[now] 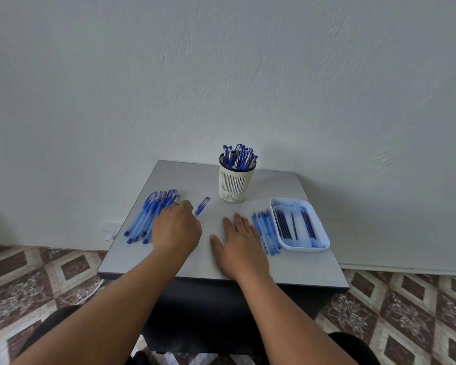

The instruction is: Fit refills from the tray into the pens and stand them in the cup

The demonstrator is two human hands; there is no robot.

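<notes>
Head view: your two hands are over a small grey surface (169,180) set against a pale wall.
Cup: the white slotted cup (236,184) stands at the far middle of the surface, already crowded with capped blue pens (238,155) standing upright.
Tray: the white tray (300,225) sits at the right, holding dark blue refills (283,223) lying lengthwise with some pale tubes among them.
Loose row: more pen parts (265,230) lie side by side just left of the tray, apart from it; whether they are bare barrels or refills you cannot tell from this view.
Unfilled stock: a fan of capped pens (149,213) lies at the left of the surface.
Single pen: one capped pen (202,206) lies alone between the fan and the cup, tilted, its lower end at your left hand.
Left hand: your left hand (177,230) covers the near end of the fan, fingers curled down toward the single pen; a closed pinch on it looks likely but the fingertips are hidden.
Right hand: your right hand (238,243) rests flat on the surface, fingers (241,222) straight and slightly spread, holding nothing.
Step in hand: picking the next pen from stock, many still to do.
Next move: lift that pen clear, bring your right hand to uncap or open it, then draw one refill from the tray.
</notes>
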